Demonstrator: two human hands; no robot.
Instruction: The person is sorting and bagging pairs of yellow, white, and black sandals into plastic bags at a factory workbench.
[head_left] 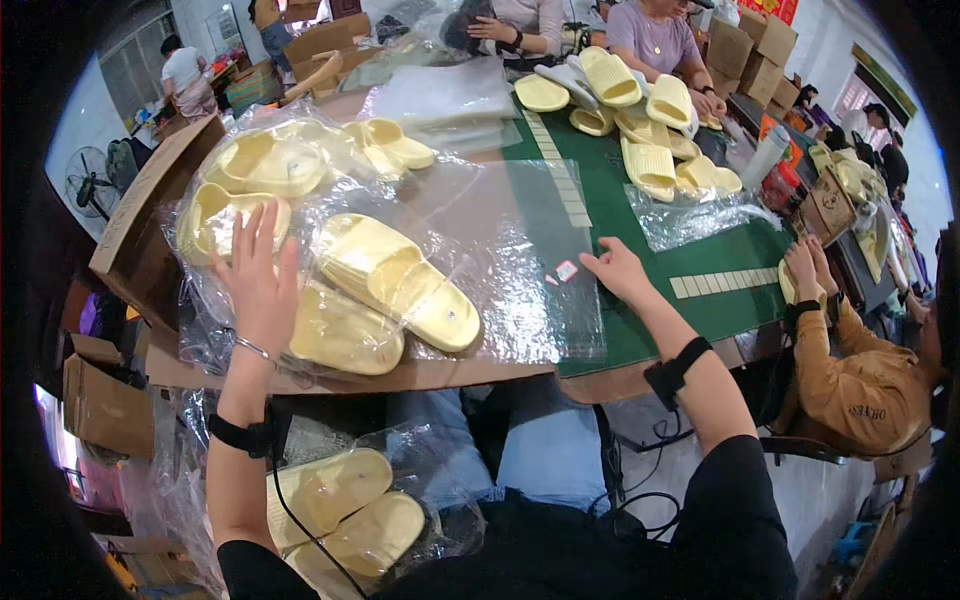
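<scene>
Pale yellow slippers [385, 270] lie in front of me inside a large clear plastic bag [530, 315]. My left hand [258, 280] is open, its fingers stretched out over the bagged slippers at the left. To the right, my right hand [620, 272] hovers near the bag's edge with its fingers curled in. Whether anything is between those fingers is hidden. Just left of them a small white and red label [566, 270] rests on the plastic. Another wrapped pair of slippers [360, 515] is low down, by my legs.
An open cardboard box [150, 215] borders the table's left side. On the green mat [690, 330] are strips of pale labels [728, 281]. Beyond lies a heap of slippers [650, 140], with a person behind it. A co-worker's hands [810, 268] are at the right edge.
</scene>
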